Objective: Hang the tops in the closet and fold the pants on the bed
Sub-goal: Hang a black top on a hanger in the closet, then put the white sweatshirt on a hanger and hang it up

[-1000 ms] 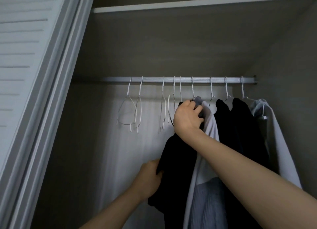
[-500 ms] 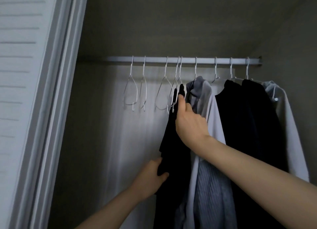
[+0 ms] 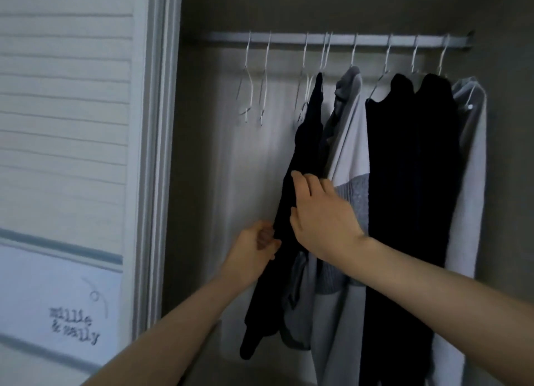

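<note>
Hanging from the rail [image 3: 289,37] leftmost of five tops, black top [image 3: 306,154] pinched at its edge by left hand [image 3: 254,252], right hand [image 3: 320,218] flat-fingered against it, three bare hangers [image 3: 248,93] beside the louvred door [image 3: 66,111].

Black top [image 3: 306,143], grey-and-white top [image 3: 351,137], white hangers [image 3: 248,96], pale grey rail [image 3: 289,37]
</note>
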### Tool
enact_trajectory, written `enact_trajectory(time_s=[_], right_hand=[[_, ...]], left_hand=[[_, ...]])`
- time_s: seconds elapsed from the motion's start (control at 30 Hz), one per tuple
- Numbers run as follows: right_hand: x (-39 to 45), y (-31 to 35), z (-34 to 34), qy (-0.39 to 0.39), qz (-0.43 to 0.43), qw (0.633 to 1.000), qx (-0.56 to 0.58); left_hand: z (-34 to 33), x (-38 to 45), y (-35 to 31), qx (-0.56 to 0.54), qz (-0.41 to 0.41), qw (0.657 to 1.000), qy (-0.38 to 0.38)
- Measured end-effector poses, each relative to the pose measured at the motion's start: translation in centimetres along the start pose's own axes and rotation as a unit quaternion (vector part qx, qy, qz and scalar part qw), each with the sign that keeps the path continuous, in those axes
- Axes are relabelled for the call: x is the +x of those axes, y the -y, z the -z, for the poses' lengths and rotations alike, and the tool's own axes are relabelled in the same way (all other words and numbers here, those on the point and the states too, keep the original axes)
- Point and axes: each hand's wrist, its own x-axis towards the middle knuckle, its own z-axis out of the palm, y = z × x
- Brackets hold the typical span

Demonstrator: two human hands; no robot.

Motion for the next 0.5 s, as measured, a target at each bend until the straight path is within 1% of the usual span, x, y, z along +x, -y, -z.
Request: enact_trajectory(time_s=[0.07,0.13,0.23,0.3,0.37,0.4,0.43,0.47,0.5], right_hand=[[-1.2,0.4,0.7,-0.004,0.012,1.0,0.001],[-2.6,1.1,1.5,0.004,0.029,0.999,0.033],[-5.4,2.7,2.1,0.034,0.069,0.993,0.092],[-7.6,4.1,2.2,0.048,0.096,0.988,0.111],[-10.4,5.5,2.4,0.044,0.133,0.982,0.13],[-11.9,6.2,2.7,0.046,0.15,0.976,0.151],[-14.0,7.5,3.1,0.046,0.178,0.964,0.192],[-15.5,8.4,3.4,0.049,0.199,0.951,0.232],[-17.9,9.8,4.0,0.051,0.236,0.931,0.276]], left_hand=[[1.1,-2.2,-0.6,0.055,-0.005,0.998,-0.01],[2.5,-5.0,-1.3,0.112,-0.005,0.993,-0.02],[4.1,-10.2,-2.1,0.163,0.015,0.986,-0.041],[4.9,-14.0,-2.4,0.215,0.022,0.975,-0.045],[5.2,-19.2,-3.1,0.27,0.041,0.96,-0.059],[5.2,-21.8,-3.4,0.285,0.057,0.954,-0.071],[5.2,-25.7,-4.1,0.296,0.09,0.947,-0.089],[5.4,-28.3,-4.5,0.294,0.114,0.943,-0.106],[5.3,-32.2,-5.4,0.293,0.146,0.935,-0.139]])
